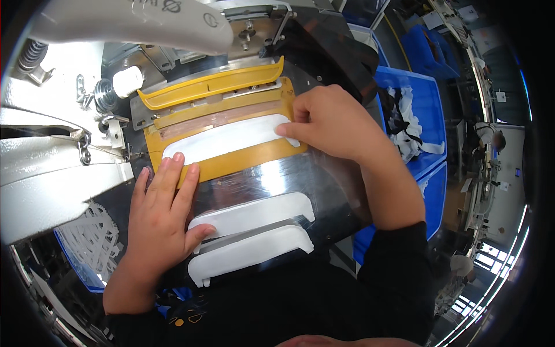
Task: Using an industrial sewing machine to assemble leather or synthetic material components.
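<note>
A white fabric piece (pixel 225 137), long with a rounded left end, lies on a yellow template plate (pixel 231 165) under the sewing machine's head. My left hand (pixel 165 214) rests flat with its fingers stretched out, fingertips on the piece's left end and on the plate's edge. Its thumb touches one of two more white fabric pieces, the upper one (pixel 254 214); the lower one (pixel 251 253) lies nearer to me. My right hand (pixel 332 121) has its thumb and curled fingers pinched at the right end of the piece on the plate. Some of its fingertips are hidden.
Behind the plate stands a raised yellow clamp bar (pixel 211 87). The white sewing machine arm (pixel 133 26) spans the upper left. Blue bins (pixel 430 110) with black and white fabric are at right; another bin (pixel 75 260) holds white offcuts at lower left.
</note>
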Motion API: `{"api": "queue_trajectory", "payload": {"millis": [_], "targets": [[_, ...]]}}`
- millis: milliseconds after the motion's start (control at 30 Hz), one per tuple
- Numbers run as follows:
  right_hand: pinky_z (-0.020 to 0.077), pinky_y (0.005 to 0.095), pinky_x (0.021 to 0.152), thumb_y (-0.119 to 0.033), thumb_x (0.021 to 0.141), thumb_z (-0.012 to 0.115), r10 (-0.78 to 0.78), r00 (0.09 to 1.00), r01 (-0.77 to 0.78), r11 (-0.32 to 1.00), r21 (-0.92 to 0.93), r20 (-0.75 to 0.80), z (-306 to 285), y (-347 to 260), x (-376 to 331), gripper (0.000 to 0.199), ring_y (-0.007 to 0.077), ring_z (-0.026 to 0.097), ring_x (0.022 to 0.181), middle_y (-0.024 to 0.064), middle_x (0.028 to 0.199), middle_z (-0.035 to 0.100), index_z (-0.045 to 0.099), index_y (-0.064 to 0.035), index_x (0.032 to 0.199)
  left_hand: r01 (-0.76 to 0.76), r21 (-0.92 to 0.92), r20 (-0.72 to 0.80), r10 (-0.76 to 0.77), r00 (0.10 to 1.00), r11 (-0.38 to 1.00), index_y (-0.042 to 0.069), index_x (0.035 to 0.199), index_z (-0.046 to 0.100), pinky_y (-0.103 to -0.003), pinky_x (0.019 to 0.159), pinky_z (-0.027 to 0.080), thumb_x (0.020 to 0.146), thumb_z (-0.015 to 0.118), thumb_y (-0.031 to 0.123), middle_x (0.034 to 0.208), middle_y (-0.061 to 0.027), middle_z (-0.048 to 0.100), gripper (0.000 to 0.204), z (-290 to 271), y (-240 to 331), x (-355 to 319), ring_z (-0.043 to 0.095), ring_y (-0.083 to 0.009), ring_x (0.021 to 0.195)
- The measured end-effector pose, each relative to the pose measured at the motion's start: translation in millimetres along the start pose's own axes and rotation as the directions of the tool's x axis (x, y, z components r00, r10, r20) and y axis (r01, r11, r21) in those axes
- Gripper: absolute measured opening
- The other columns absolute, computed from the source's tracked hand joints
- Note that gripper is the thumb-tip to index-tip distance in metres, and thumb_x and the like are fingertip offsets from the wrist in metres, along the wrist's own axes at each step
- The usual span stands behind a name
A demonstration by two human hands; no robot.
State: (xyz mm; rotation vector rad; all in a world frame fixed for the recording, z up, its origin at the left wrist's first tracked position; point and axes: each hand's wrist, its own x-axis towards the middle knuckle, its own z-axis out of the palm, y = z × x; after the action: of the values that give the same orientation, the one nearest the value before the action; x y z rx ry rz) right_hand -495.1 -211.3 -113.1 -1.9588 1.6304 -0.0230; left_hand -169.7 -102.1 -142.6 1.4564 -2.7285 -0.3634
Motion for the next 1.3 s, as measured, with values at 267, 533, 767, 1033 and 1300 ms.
{"api": "queue_trajectory", "payload": {"millis": [267, 533, 767, 1033, 1300], "targets": [[0.0557, 0.0367, 0.066, -0.016, 0.083, 0.088, -0.18, 0.982, 0.174, 0.98, 0.091, 0.058, -16, 15, -13, 0.019, 0.0262, 0.072, 0.071, 0.01, 0.083, 0.074, 0.076, -0.0017, 0.088, -0.003, -0.002, 0.006, 0.003, 1.0, 1.0, 0.009, 0.163, 0.052, -0.061, 0.128, 0.028, 0.098, 0.06, 0.071, 0.167, -0.0231, 0.048, 0.09, 1, -1, 0, 0.048, -0.0424, 0.153], [0.0564, 0.0372, 0.083, -0.007, 0.09, 0.073, -0.522, 0.844, 0.527, 0.765, -0.371, 0.123, -10, 24, -34, 0.024, 0.0243, 0.077, 0.091, 0.006, 0.138, 0.077, 0.084, -0.0091, 0.112, 0.0, 0.001, 0.015, 0.0, 1.0, 1.0, 0.009, 0.163, 0.052, -0.062, 0.127, 0.029, 0.098, 0.059, 0.072, 0.167, -0.0233, 0.047, 0.09, -1, 0, 1, 0.049, -0.0429, 0.152], [0.057, 0.0362, 0.084, -0.017, 0.087, 0.083, -0.478, 0.876, 0.454, 0.779, -0.433, 0.06, -6, 12, -41, 0.022, 0.0232, 0.076, 0.093, 0.0015, 0.13, 0.079, 0.084, -0.0106, 0.108, -0.002, 0.003, 0.004, 0.002, 1.0, 1.0, 0.008, 0.161, 0.053, -0.063, 0.126, 0.029, 0.098, 0.06, 0.071, 0.166, -0.025, 0.047, 0.089, -1, 0, -1, 0.049, -0.0443, 0.152], [0.0539, 0.0464, 0.096, -0.035, 0.095, 0.081, -0.369, 0.471, 0.079, 0.923, -0.378, -0.801, -18, 70, 31, 0.033, 0.0351, 0.07, 0.106, 0.0137, 0.11, 0.078, 0.081, -0.0049, 0.108, -0.086, -0.073, -0.096, 0.079, 0.992, 0.994, 0.002, 0.149, 0.064, -0.062, 0.122, 0.038, 0.1, 0.062, 0.065, 0.155, -0.0273, 0.056, 0.079, -3, -5, -8, 0.056, -0.0449, 0.141], [0.0533, 0.0494, 0.092, -0.03, 0.097, 0.08, -0.116, 0.68, 0.018, 0.99, -0.141, -0.724, -26, 78, 41, 0.026, 0.0369, 0.069, 0.106, 0.0143, 0.097, 0.078, 0.08, -0.004, 0.099, -0.074, -0.075, -0.098, 0.066, 0.993, 0.994, 0.002, 0.148, 0.064, -0.061, 0.122, 0.037, 0.101, 0.064, 0.06, 0.153, -0.0264, 0.057, 0.075, -5, -3, -10, 0.056, -0.0433, 0.141]]}}
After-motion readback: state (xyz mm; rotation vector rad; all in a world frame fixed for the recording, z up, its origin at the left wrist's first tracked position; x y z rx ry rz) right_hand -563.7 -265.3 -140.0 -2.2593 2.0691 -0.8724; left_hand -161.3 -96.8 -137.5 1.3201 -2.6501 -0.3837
